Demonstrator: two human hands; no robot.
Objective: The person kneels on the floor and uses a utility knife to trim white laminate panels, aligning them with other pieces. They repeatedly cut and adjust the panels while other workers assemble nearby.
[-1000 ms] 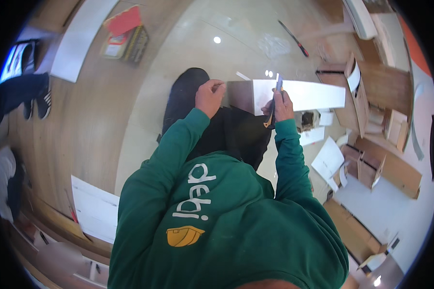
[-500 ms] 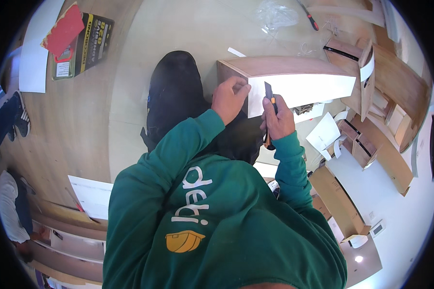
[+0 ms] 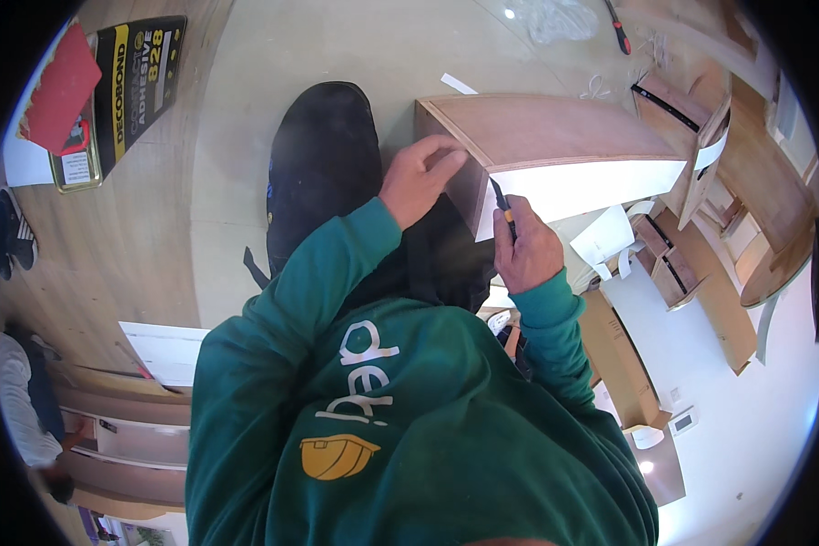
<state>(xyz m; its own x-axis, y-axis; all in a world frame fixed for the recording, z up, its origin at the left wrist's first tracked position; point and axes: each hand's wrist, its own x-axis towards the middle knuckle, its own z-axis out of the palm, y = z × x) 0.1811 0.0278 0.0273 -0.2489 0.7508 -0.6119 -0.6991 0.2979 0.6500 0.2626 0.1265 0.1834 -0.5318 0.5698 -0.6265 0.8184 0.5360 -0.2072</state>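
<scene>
A long wooden box panel (image 3: 555,136) with a white laminate face (image 3: 591,187) lies in front of me. My left hand (image 3: 420,177) presses on its near end, fingers spread over the corner. My right hand (image 3: 523,247) grips a slim knife-like tool (image 3: 502,205) with an orange and black handle, its tip against the edge of the white laminate at that same end. My green sleeves and dark trousers fill the lower picture.
A flat adhesive tin (image 3: 123,86) and a red cloth (image 3: 59,86) lie at the upper left on the wood floor. Small wooden drawer parts (image 3: 673,246) and white sheets (image 3: 610,237) crowd the right. A red-handled tool (image 3: 617,32) lies at the top. Curved boards (image 3: 127,428) stack at lower left.
My view has moved closer to the panel. My left hand slid onto the panel's near corner, and my right hand lowered the tool to the laminate edge.
</scene>
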